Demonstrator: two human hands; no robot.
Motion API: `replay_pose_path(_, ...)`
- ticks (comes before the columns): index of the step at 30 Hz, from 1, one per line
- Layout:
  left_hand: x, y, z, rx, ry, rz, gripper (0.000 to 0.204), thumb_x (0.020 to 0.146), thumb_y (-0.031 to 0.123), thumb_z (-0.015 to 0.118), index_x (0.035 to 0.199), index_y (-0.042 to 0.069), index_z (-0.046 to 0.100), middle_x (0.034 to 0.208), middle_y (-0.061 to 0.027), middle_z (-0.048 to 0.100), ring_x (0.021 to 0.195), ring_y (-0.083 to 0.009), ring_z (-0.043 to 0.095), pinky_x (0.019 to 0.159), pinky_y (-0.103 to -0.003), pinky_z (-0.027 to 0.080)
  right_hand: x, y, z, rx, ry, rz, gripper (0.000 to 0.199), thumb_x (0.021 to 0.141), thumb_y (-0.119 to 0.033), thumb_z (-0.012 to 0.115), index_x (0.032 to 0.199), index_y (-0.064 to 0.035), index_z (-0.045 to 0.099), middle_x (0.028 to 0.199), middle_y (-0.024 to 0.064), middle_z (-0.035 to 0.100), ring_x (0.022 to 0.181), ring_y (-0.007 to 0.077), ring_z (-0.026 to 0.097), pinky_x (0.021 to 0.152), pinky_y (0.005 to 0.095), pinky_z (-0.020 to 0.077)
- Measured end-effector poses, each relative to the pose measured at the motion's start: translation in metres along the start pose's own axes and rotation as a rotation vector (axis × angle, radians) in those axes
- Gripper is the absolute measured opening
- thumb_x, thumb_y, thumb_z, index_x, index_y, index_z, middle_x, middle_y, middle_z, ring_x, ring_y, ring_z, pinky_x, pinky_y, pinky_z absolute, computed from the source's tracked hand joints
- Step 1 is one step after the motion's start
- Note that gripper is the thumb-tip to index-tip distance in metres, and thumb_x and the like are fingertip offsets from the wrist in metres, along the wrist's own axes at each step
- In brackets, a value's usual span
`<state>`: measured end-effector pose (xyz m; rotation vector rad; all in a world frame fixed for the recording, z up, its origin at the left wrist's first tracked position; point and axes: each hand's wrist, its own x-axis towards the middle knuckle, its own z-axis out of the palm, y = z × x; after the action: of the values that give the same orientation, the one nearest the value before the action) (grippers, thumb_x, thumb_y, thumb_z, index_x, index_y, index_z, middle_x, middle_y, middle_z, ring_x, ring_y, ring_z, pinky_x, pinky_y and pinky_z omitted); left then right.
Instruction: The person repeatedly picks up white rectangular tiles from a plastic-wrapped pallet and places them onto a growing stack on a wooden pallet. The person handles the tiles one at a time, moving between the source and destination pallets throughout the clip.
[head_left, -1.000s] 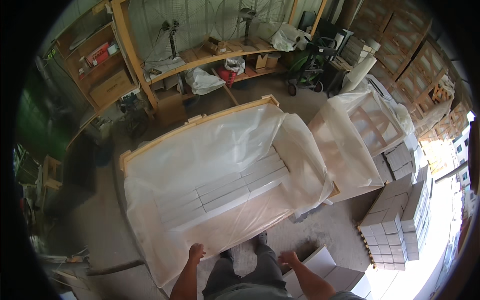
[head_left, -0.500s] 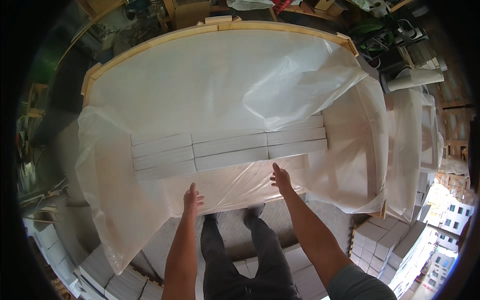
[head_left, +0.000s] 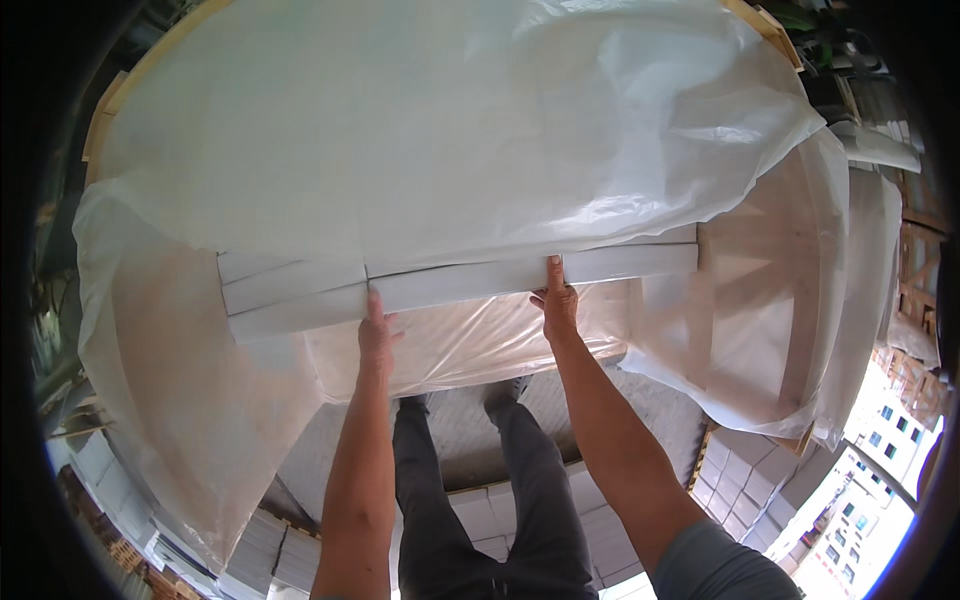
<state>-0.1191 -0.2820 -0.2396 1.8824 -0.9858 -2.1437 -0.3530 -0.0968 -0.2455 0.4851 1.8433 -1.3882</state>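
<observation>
Both my hands are at the long white carton [head_left: 460, 282] in the middle of the front row. My left hand [head_left: 376, 338] is at its left end, the thumb on the edge and the fingers curled below the front. At the right end, my right hand [head_left: 560, 303] has its thumb on the top face and its fingers bent at the front side. The fingertips are partly hidden. Another white carton [head_left: 630, 262] adjoins on the right, and more white cartons [head_left: 295, 305] lie on the left. A translucent plastic sheet [head_left: 400, 150] covers the cartons behind.
Plastic lining [head_left: 470, 350] hangs over the front of the wooden-framed crate [head_left: 100, 125]. Loose sheeting [head_left: 190, 400] droops at the left, and more covers a framed side [head_left: 740, 340] at the right. White cartons [head_left: 740, 475] are stacked low on the right. My legs stand close to the crate.
My hands have moved forward from in front of the cartons and now touch the middle one at both ends. The view has shifted closer to the crate.
</observation>
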Motion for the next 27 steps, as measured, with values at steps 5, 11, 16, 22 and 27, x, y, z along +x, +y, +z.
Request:
replay_pose_path(5, -0.006, -0.002, 0.000, 0.019, 0.011, 0.017, 0.091, 0.075, 0.068, 0.044, 0.136, 0.003, 0.023, 0.138, -0.0090, 0.030, 0.121, -0.0305, 0.038, 0.085, -0.050, 0.039, -0.002, 0.002, 0.001, 0.009, 0.004, -0.017, 0.083, 0.070, -0.068, 0.053, 0.114, 0.0022, 0.050, 0.100, 0.0112, 0.058, 0.088, 0.0226, 0.059, 0.074, 0.0335, 0.0466)
replay_pose_path(11, -0.013, 0.000, 0.003, 0.030, 0.009, -0.001, 0.093, 0.075, 0.070, 0.042, 0.138, 0.006, 0.018, 0.142, -0.0077, 0.023, 0.115, -0.0319, 0.045, 0.084, -0.051, 0.040, -0.009, 0.002, 0.000, -0.048, 0.000, -0.026, 0.088, 0.070, -0.073, 0.045, 0.119, 0.0014, 0.046, 0.108, 0.0116, 0.055, 0.096, 0.0244, 0.056, 0.075, 0.0332, 0.0449)
replay_pose_path(16, -0.019, -0.002, 0.002, 0.057, -0.024, -0.012, 0.099, 0.070, 0.076, 0.041, 0.139, 0.010, 0.015, 0.143, -0.0074, 0.020, 0.109, -0.0316, 0.050, 0.084, -0.050, 0.041, -0.010, 0.010, -0.005, -0.130, -0.014, -0.036, 0.091, 0.070, -0.076, 0.039, 0.122, -0.0012, 0.045, 0.110, 0.0100, 0.055, 0.098, 0.0243, 0.056, 0.074, 0.0336, 0.0442)
replay_pose_path(22, -0.023, -0.010, -0.005, 0.029, -0.068, 0.001, 0.097, 0.071, 0.074, 0.043, 0.139, 0.009, 0.016, 0.142, -0.0065, 0.023, 0.107, -0.0310, 0.052, 0.085, -0.050, 0.039, -0.017, 0.016, -0.009, -0.139, -0.032, -0.056, 0.092, 0.071, -0.077, 0.037, 0.123, -0.0006, 0.044, 0.110, 0.0100, 0.054, 0.101, 0.0236, 0.053, 0.076, 0.0336, 0.0441)
replay_pose_path(27, -0.022, -0.015, -0.009, -0.019, -0.069, 0.018, 0.088, 0.078, 0.065, 0.044, 0.137, 0.004, 0.018, 0.140, -0.0078, 0.024, 0.104, -0.0299, 0.054, 0.083, -0.049, 0.039, -0.018, 0.020, -0.010, -0.164, -0.013, -0.071, 0.094, 0.070, -0.078, 0.037, 0.125, -0.0009, 0.042, 0.111, 0.0106, 0.054, 0.102, 0.0238, 0.053, 0.077, 0.0347, 0.0449)
